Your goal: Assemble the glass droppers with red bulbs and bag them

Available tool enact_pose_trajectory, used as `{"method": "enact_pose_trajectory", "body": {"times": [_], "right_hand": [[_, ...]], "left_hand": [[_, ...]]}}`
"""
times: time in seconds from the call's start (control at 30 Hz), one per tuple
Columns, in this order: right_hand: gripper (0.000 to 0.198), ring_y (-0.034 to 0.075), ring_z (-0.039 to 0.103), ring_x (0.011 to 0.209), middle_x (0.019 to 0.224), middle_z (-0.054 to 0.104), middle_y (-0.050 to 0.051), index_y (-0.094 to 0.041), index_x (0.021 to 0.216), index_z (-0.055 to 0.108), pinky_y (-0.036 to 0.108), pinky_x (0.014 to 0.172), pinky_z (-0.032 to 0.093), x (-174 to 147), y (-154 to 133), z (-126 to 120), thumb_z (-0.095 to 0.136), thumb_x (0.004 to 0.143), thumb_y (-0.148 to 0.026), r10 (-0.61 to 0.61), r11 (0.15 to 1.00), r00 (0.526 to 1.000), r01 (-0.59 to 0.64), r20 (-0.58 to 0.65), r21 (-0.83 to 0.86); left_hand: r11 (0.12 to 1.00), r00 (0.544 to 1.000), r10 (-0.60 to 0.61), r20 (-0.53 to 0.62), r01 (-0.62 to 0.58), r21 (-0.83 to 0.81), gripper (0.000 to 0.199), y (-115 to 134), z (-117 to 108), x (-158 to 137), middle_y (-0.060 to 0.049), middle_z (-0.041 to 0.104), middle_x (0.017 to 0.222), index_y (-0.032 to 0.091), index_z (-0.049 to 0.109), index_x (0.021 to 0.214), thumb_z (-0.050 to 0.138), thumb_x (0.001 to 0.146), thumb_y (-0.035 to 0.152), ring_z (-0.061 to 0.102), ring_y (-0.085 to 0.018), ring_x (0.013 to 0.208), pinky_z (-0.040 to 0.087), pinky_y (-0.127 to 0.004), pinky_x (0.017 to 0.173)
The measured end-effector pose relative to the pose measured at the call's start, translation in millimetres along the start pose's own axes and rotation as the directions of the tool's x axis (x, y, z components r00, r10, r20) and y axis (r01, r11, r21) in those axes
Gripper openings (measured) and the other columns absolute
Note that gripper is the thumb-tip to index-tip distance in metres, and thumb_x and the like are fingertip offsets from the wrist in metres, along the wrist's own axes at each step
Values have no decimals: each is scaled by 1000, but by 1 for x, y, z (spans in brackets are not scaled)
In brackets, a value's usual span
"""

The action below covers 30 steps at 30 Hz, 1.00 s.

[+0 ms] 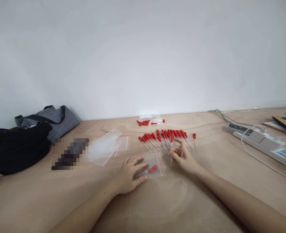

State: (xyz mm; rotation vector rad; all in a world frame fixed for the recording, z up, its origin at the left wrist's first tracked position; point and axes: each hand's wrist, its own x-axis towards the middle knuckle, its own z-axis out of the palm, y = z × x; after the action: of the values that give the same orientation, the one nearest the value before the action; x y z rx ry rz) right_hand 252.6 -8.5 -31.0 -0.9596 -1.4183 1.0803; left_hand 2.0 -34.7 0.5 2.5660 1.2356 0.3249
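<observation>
My left hand [129, 174] lies low on the table, thumb and fingers on either side of a clear zip-lock bag [157, 174], holding its left end. A dropper with a red rubber bulb [153, 168] is inside that bag, its tube partly covered by my fingers. Between the thumb and fingers of my right hand [181, 157] is another dropper [172, 138], upright with its red bulb on top and its clear tube pointing down. Just beyond that hand, a row of several red-bulbed droppers [151, 140] lies side by side. One single dropper [194, 136] lies at their right.
Flat clear zip-lock bags [104, 147] overlap on the left. Loose red bulbs [145, 123] lie by a clear bag [149, 117] near the wall. Farther left are a blurred dark object [71, 154], a black bag [21, 149] and a striped bag [69, 121]. A power strip [266, 145] with cables stands right.
</observation>
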Motion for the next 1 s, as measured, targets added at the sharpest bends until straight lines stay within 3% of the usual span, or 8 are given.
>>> {"method": "enact_pose_trajectory", "body": {"times": [0.1,0.17,0.27,0.37,0.6,0.77,0.9,1.0], "right_hand": [[75,9,49,51,67,48,-9,-25,124,10,25,53,43,-2,-5,6,59,67,-28,46,997,999,-46,2,67],[78,9,51,49,65,48,-10,-25,124,7,25,53,44,-1,-7,7,59,66,-27,77,994,997,-75,-19,76],[63,11,56,50,65,52,-9,-24,114,15,24,50,43,1,-5,7,57,67,-32,130,989,988,-123,-83,84],[48,13,58,48,64,56,-7,-24,101,20,23,46,42,4,0,7,52,71,-42,210,974,968,-195,-136,114],[45,17,63,53,62,60,-6,-24,85,22,24,46,42,7,-1,10,56,67,-48,235,968,942,-205,-239,143],[36,15,63,60,66,60,-3,-23,78,30,24,53,45,5,-5,13,59,64,-38,300,940,943,-267,-141,211],[32,12,57,50,58,52,-7,-22,73,37,25,50,43,4,-2,13,64,56,-30,260,962,954,-244,-151,119],[27,11,54,48,54,50,-8,-22,71,42,24,48,42,5,0,10,64,56,-28,251,967,964,-246,-91,58]], "left_hand": [[1000,1000,1,14,-1,-10,42,-1,-1,0,-10,45,129,25,53,118,53,79,41,39,-28,119,30,-50,97],[1000,1000,1,28,-1,-14,39,-2,-2,0,-9,44,130,25,52,119,49,83,39,38,-28,120,30,-50,98],[1000,999,-4,44,5,-17,35,-2,-5,0,-7,44,131,26,52,120,41,88,34,37,-26,121,28,-49,99],[1000,997,-5,73,5,0,38,-1,-7,0,-8,43,132,26,50,121,46,85,36,36,-27,122,28,-50,99],[1000,997,-5,76,4,7,41,-1,-6,1,-9,42,133,25,50,122,50,83,37,36,-28,122,27,-49,100],[1000,997,3,75,-4,16,41,-3,-6,1,-9,41,133,26,49,123,48,84,39,35,-27,123,27,-49,100],[1000,998,14,56,-14,0,40,-5,-4,0,-7,42,133,28,49,122,49,83,38,36,-27,122,28,-49,99],[1000,999,20,37,-20,-9,39,-5,-3,0,-6,43,132,29,50,121,49,83,39,37,-27,121,28,-49,99]]}}
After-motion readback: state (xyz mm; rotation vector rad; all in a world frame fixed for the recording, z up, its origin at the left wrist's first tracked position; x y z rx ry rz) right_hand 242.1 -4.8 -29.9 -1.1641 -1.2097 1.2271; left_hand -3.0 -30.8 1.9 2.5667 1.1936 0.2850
